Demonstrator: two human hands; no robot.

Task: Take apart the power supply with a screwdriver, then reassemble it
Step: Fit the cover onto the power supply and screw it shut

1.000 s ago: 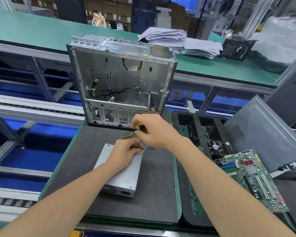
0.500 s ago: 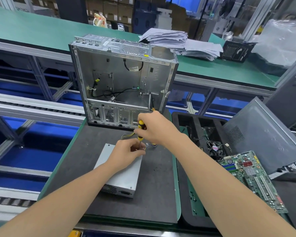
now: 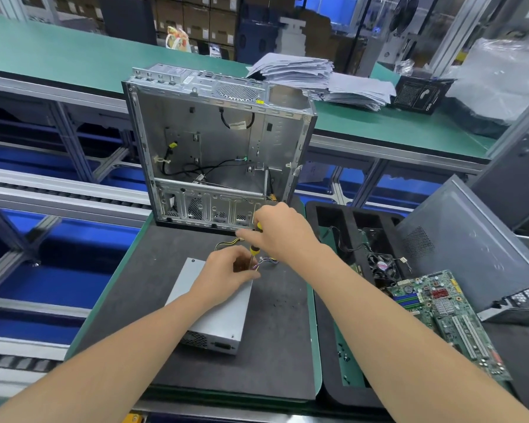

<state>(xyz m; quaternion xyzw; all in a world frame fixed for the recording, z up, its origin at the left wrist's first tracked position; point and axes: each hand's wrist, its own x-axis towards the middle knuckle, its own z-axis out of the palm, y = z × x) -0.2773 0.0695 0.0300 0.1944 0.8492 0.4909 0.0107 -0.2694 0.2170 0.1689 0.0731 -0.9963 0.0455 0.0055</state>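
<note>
The screwdriver (image 3: pixel 253 250) stands at the far edge of the power supply (image 3: pixel 209 312)
It lies mid-mat (image 3: pixel 275 346), with bare mat to the right and near side. The right hand (image 3: pixel 280 230) clamps the handle upright. The left hand (image 3: pixel 226 274) curls over that edge (any pinch is hidden). The computer case (image 3: pixel 217 148) stands just beyond.

No wording legible anywhere, black box (image 3: pixel 419 94) on the far tabletop (image 3: pixel 74 53) with pale lettering too blurred to read, white tag (image 3: pixel 238 125) on a cable (image 3: pixel 221 117) in the computer case (image 3: pixel 275 141) too small, yellow sticker (image 3: pixel 259 101) and fan (image 3: pixel 376 261) label likewise unreadable.
</note>
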